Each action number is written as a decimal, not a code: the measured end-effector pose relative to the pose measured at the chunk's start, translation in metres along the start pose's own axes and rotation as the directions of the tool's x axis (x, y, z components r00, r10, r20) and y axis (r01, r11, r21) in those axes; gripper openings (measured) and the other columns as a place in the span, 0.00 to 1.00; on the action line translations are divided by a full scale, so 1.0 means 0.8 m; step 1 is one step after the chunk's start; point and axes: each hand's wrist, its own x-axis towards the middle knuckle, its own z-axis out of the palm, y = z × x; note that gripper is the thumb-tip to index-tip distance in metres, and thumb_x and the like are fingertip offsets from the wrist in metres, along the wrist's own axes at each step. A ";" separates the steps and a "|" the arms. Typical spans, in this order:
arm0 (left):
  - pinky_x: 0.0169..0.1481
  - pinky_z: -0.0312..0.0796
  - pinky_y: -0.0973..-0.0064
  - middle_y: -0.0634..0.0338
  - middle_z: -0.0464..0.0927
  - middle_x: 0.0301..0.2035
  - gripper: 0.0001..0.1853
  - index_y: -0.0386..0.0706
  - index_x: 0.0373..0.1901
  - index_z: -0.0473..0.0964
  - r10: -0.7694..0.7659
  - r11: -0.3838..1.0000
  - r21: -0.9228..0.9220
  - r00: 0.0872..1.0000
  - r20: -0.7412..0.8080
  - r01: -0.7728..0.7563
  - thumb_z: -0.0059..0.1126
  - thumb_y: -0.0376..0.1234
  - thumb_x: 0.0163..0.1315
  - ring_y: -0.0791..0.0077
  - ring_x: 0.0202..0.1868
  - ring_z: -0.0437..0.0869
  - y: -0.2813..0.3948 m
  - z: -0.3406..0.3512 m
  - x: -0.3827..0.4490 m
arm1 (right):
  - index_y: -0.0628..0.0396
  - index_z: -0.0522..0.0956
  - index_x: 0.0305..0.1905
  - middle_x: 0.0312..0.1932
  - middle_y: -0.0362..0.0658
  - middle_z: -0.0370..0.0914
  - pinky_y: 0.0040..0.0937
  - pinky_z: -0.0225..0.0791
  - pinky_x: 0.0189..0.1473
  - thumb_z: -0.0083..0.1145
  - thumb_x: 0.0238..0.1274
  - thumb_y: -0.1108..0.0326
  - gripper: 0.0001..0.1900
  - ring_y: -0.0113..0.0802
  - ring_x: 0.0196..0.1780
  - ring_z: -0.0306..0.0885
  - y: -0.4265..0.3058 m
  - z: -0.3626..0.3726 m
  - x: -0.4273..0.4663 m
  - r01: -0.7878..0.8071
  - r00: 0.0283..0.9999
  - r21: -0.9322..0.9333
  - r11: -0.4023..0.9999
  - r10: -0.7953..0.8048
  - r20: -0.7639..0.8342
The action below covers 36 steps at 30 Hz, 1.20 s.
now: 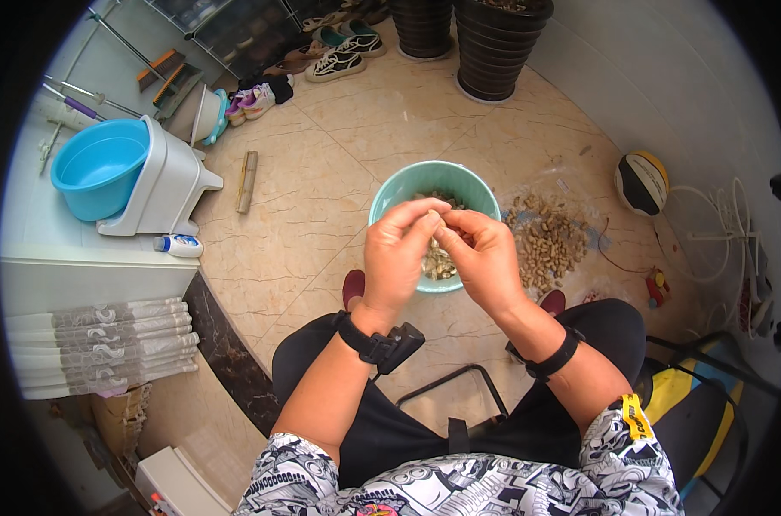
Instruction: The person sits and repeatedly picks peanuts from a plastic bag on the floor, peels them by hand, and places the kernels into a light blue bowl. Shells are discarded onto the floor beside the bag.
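Note:
My left hand [398,244] and my right hand [487,250] meet fingertip to fingertip above a mint-green bucket [390,187]. Thumbs and forefingers pinch together on a small thing, seemingly a peanut, almost wholly hidden by the fingers. Inside the bucket lie pale broken peanut shells [437,266], partly covered by my hands. To the right of the bucket, a heap of unshelled peanuts [548,242] is spread over a clear plastic sheet [561,184] on the tiled floor.
A basketball [642,183] and white cables [729,226] lie by the right wall. Ribbed plant pots [494,51] and shoes [336,66] stand ahead. On the left are a blue basin [100,168], a white plastic stool [165,187] and a bamboo piece [247,182].

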 end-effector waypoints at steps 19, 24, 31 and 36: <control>0.27 0.58 0.88 0.72 0.71 0.26 0.16 0.36 0.55 0.81 -0.050 0.993 -0.108 0.999 0.015 0.051 0.52 0.37 0.76 0.89 0.25 0.65 0.002 0.012 -0.004 | 0.64 0.84 0.47 0.27 0.38 0.79 0.17 0.62 0.26 0.58 0.73 0.68 0.10 0.17 0.27 0.70 -0.021 -0.011 0.005 -0.310 0.951 0.422 0.852 0.268 0.157; 0.27 0.59 0.88 0.72 0.73 0.27 0.16 0.36 0.55 0.81 -0.074 0.988 -0.133 0.997 0.011 0.075 0.50 0.37 0.77 0.90 0.25 0.65 0.003 0.009 -0.003 | 0.61 0.80 0.40 0.22 0.32 0.68 0.18 0.51 0.23 0.53 0.76 0.64 0.12 0.15 0.22 0.57 -0.015 -0.012 0.008 -0.356 0.933 0.546 0.759 0.256 0.254; 0.34 0.68 0.85 0.66 0.77 0.36 0.15 0.37 0.57 0.80 0.174 0.967 0.163 0.977 0.126 -0.194 0.50 0.32 0.75 0.85 0.30 0.75 0.015 0.000 0.002 | 0.57 0.76 0.43 0.33 0.35 0.72 0.19 0.55 0.26 0.47 0.78 0.63 0.11 0.18 0.29 0.61 -0.009 -0.023 0.015 -0.415 0.899 0.567 0.711 0.224 0.377; 0.42 0.72 0.82 0.62 0.75 0.36 0.15 0.38 0.57 0.80 0.269 0.824 0.434 0.925 0.267 -0.365 0.54 0.28 0.72 0.80 0.34 0.79 0.030 0.003 -0.004 | 0.58 0.75 0.38 0.29 0.37 0.72 0.22 0.60 0.29 0.44 0.78 0.62 0.13 0.22 0.30 0.67 -0.008 -0.019 0.016 -0.385 0.920 0.647 0.658 0.215 0.328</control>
